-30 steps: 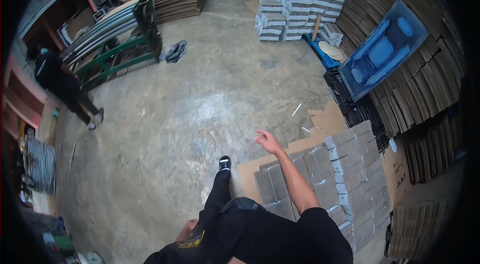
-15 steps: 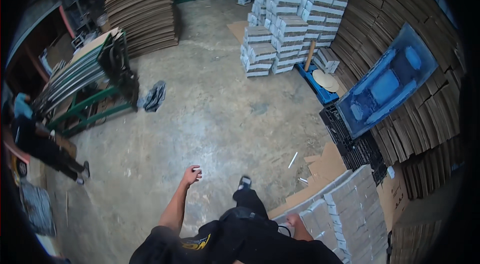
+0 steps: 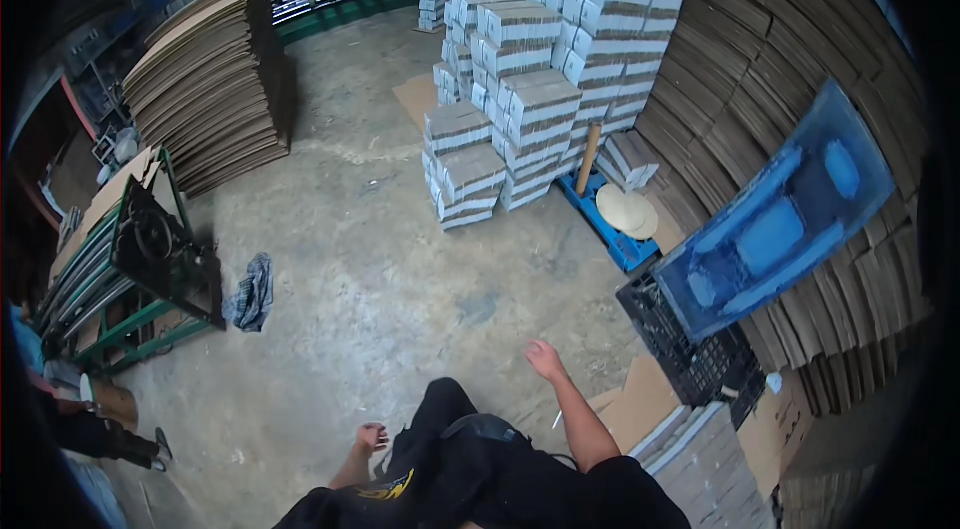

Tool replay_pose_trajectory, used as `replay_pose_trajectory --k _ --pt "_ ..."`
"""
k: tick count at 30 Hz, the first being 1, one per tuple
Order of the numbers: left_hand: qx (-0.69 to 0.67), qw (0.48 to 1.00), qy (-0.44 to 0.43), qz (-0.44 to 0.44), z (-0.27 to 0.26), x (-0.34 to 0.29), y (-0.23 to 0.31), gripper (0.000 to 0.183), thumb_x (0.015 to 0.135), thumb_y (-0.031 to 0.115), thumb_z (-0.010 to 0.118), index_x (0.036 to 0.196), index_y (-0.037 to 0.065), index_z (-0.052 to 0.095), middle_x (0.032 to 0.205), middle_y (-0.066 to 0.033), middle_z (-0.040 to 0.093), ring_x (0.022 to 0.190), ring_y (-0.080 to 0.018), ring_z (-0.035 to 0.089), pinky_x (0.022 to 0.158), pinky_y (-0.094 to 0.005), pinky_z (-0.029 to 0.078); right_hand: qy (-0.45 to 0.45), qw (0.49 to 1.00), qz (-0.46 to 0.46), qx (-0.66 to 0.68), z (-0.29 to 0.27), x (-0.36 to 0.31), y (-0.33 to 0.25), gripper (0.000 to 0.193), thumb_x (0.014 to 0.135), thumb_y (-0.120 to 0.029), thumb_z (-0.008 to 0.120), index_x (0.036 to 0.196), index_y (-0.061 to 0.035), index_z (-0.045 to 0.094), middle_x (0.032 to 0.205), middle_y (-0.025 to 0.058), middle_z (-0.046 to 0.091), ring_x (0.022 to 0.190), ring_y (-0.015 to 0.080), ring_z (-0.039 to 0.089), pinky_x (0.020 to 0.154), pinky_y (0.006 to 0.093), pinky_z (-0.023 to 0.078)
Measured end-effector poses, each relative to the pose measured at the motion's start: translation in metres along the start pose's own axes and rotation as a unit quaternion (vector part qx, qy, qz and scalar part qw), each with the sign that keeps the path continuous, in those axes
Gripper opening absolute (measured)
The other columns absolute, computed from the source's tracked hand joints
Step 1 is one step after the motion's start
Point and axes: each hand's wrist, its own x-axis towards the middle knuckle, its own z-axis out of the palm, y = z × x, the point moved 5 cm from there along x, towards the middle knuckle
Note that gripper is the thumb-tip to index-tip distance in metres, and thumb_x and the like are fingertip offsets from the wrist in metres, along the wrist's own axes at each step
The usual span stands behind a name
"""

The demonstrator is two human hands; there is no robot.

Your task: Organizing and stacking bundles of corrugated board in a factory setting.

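Right hand (image 3: 545,359) swung forward, left hand (image 3: 372,437) back; apart, left loosely curled, right's closure I can't tell remotely. Bundle stack (image 3: 718,454) sits lower right (probably heavy, stiff; I'd grip under the ends), cardboard sheet (image 3: 642,401) just beyond.

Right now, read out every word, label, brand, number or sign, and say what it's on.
Nothing reads clearly enough to quote.
Black shirt: yellow print, creased and blurred.
Flat cardboard, lower right: dark marks, too small.
Stacked white-and-brown bundles: tiny dark marks, unreadable.
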Motion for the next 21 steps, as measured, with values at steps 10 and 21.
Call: replay_pose_trajectory --k 10,21 --pt "-0.035 0.980 -0.040 0.190 0.153 0.232 0.447 0.014 0.082 0.014 0.055 0.072 0.007 0.061 0.057 -0.0052 0.053 0.044 -0.0173 0.052 0.037 -0.0296 0.038 -0.034 0.990 0.008 0.137 -0.125 0.339 -0.182 0.038 0.087 -0.013 0.062 0.123 -0.0048 0.056 0.095 0.0061 0.067 0.084 0.0113 0.062 0.074 0.0263 0.050" --pt "0.058 0.709 -0.096 0.696 0.477 0.068 1.215 0.032 0.084 0.016 0.061 0.110 -0.002 0.063 0.084 -0.0098 0.067 0.074 -0.0154 0.062 0.070 -0.0305 0.050 0.189 0.945 -0.248 -0.099 -0.369 0.727 -0.335 0.057 0.089 -0.017 0.059 0.141 -0.0055 0.038 0.127 0.0214 0.055 0.119 0.0301 0.054 0.101 0.0386 0.041"
